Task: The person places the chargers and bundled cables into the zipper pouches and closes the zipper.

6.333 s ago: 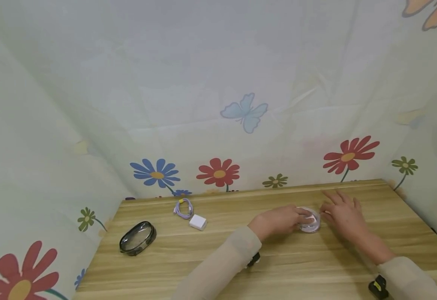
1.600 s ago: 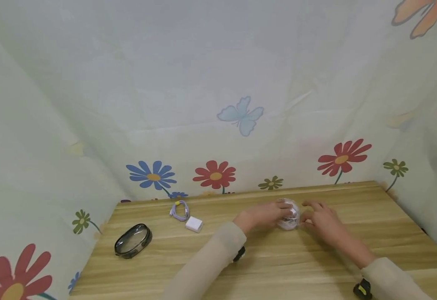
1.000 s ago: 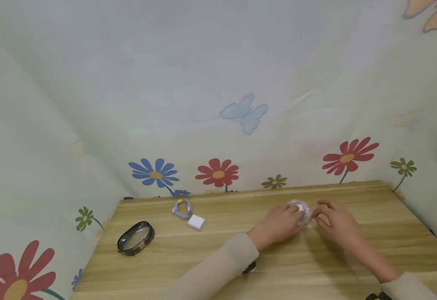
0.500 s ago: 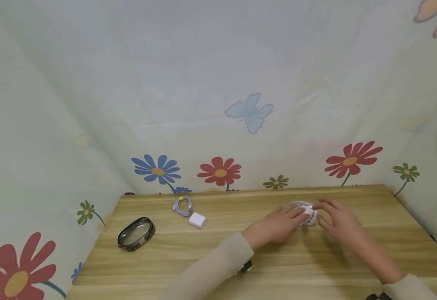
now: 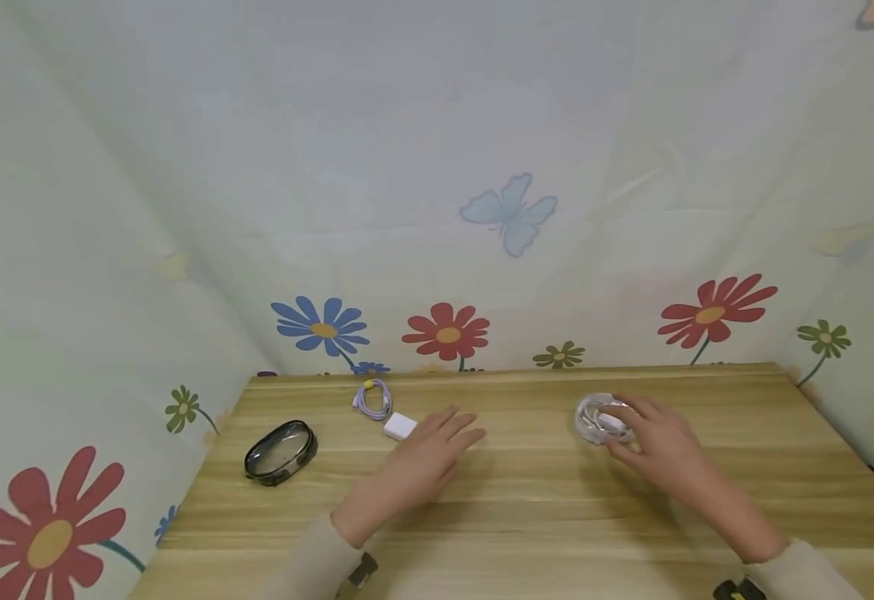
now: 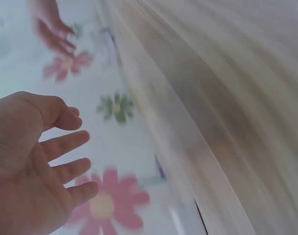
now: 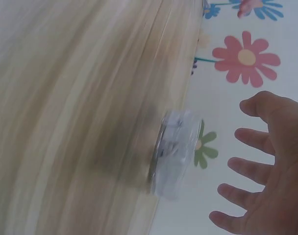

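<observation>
A round clear plastic case (image 5: 589, 425) with something white inside sits on the table at the right. My right hand (image 5: 665, 446) is beside it with fingers spread; the right wrist view shows the clear case (image 7: 174, 154) apart from the relaxed fingers. My left hand (image 5: 414, 467) hovers over the middle of the table, fingers stretched out and holding nothing. Just behind it is a white charger block (image 5: 400, 427), partly covered by that hand in the head view. A coiled lilac cable (image 5: 362, 406) with a yellow tie lies behind the charger.
On the left of the wooden table (image 5: 526, 533) lies an oval transparent pouch (image 5: 281, 452) with black edging. A flower-printed cloth (image 5: 511, 275) hangs along the back and both sides of the table.
My left hand has left the clear case and moved left toward the charger block. The right hand stays near the case, its fingers more spread than before.
</observation>
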The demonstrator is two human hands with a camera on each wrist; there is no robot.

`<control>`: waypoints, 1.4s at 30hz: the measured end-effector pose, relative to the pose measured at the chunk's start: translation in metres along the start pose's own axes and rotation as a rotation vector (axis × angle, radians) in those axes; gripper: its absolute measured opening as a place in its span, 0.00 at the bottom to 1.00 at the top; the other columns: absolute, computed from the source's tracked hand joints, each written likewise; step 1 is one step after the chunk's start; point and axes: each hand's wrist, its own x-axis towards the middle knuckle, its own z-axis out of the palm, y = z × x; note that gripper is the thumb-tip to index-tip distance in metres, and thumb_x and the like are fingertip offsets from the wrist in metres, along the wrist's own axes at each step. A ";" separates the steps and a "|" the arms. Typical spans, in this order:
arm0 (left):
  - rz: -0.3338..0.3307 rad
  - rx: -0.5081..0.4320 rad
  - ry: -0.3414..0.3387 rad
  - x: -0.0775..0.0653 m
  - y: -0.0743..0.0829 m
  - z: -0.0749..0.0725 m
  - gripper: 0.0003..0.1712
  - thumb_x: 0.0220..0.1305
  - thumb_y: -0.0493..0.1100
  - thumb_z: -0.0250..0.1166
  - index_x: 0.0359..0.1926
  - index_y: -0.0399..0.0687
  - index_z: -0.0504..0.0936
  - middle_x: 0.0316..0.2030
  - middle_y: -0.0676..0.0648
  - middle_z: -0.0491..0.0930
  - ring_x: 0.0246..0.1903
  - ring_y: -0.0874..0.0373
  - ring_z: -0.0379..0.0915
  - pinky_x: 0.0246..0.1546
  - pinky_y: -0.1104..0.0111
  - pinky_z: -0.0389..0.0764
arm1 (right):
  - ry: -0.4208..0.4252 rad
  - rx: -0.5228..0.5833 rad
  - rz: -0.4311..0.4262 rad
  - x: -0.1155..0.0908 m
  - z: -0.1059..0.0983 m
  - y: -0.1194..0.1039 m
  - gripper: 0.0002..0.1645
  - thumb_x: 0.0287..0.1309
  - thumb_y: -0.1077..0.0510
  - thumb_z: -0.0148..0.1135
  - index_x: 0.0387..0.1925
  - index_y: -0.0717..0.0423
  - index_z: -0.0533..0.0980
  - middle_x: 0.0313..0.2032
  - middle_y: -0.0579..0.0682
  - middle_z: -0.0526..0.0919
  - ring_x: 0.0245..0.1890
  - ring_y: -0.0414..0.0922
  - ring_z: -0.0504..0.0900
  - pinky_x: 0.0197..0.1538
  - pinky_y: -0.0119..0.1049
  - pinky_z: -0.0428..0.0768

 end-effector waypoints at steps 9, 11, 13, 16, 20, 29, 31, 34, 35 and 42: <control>-0.322 -0.006 0.129 -0.105 -0.057 -0.013 0.27 0.63 0.32 0.67 0.64 0.45 0.78 0.64 0.37 0.74 0.65 0.32 0.67 0.65 0.42 0.70 | 0.008 0.019 -0.028 0.008 0.004 -0.016 0.28 0.59 0.50 0.72 0.60 0.52 0.79 0.61 0.60 0.79 0.57 0.64 0.78 0.56 0.66 0.76; -0.363 0.011 0.131 -0.120 -0.064 -0.015 0.27 0.63 0.32 0.67 0.63 0.45 0.79 0.64 0.36 0.75 0.64 0.30 0.67 0.63 0.40 0.71 | 0.009 0.017 -0.033 0.009 0.004 -0.019 0.27 0.59 0.50 0.72 0.59 0.52 0.80 0.61 0.60 0.78 0.58 0.64 0.78 0.56 0.66 0.75; -0.386 0.022 0.138 -0.131 -0.069 -0.017 0.26 0.64 0.33 0.67 0.63 0.46 0.79 0.64 0.36 0.75 0.64 0.30 0.68 0.62 0.40 0.72 | 0.010 0.021 -0.033 0.010 0.004 -0.022 0.27 0.58 0.50 0.73 0.59 0.52 0.80 0.62 0.61 0.78 0.58 0.66 0.77 0.57 0.68 0.75; -0.412 0.034 0.157 -0.140 -0.076 -0.019 0.26 0.64 0.33 0.67 0.63 0.43 0.79 0.63 0.35 0.75 0.63 0.30 0.69 0.61 0.39 0.73 | 0.006 0.036 -0.032 0.011 0.006 -0.028 0.28 0.59 0.50 0.73 0.60 0.52 0.80 0.62 0.61 0.77 0.59 0.67 0.76 0.59 0.69 0.72; -0.444 0.025 0.204 -0.150 -0.085 -0.016 0.26 0.62 0.32 0.67 0.62 0.34 0.77 0.60 0.31 0.77 0.59 0.29 0.71 0.59 0.39 0.74 | -0.011 0.064 -0.044 0.017 0.013 -0.037 0.29 0.60 0.48 0.72 0.61 0.52 0.79 0.64 0.61 0.77 0.60 0.66 0.76 0.60 0.67 0.73; -0.574 -0.055 0.178 -0.172 -0.094 -0.005 0.26 0.64 0.35 0.67 0.61 0.28 0.76 0.58 0.27 0.76 0.55 0.25 0.72 0.56 0.36 0.74 | -0.023 0.150 -0.095 0.037 0.027 -0.061 0.29 0.62 0.49 0.71 0.63 0.51 0.77 0.65 0.60 0.75 0.62 0.64 0.75 0.60 0.64 0.76; -0.589 -0.058 0.164 -0.173 -0.097 -0.004 0.26 0.65 0.36 0.67 0.61 0.27 0.76 0.58 0.27 0.75 0.55 0.25 0.71 0.56 0.36 0.74 | -0.033 0.164 -0.103 0.042 0.029 -0.069 0.30 0.62 0.49 0.71 0.63 0.51 0.77 0.65 0.60 0.75 0.63 0.64 0.75 0.60 0.64 0.75; -0.603 -0.078 0.154 -0.174 -0.099 -0.004 0.25 0.66 0.36 0.65 0.62 0.28 0.76 0.58 0.26 0.74 0.56 0.26 0.71 0.57 0.36 0.72 | -0.044 0.182 -0.126 0.050 0.034 -0.081 0.29 0.62 0.49 0.70 0.63 0.52 0.77 0.66 0.60 0.74 0.63 0.64 0.74 0.61 0.64 0.74; -0.604 -0.082 0.151 -0.175 -0.100 -0.003 0.25 0.66 0.36 0.64 0.62 0.29 0.76 0.58 0.25 0.74 0.57 0.26 0.71 0.58 0.36 0.72 | -0.048 0.189 -0.133 0.053 0.036 -0.084 0.29 0.62 0.49 0.70 0.63 0.52 0.77 0.66 0.60 0.74 0.63 0.64 0.74 0.62 0.65 0.74; -0.599 -0.035 0.136 -0.174 -0.103 -0.003 0.22 0.67 0.36 0.62 0.58 0.28 0.79 0.54 0.27 0.78 0.54 0.29 0.75 0.57 0.38 0.74 | -0.100 0.230 -0.156 0.068 0.054 -0.104 0.28 0.64 0.49 0.69 0.64 0.50 0.77 0.67 0.60 0.73 0.65 0.63 0.73 0.63 0.66 0.72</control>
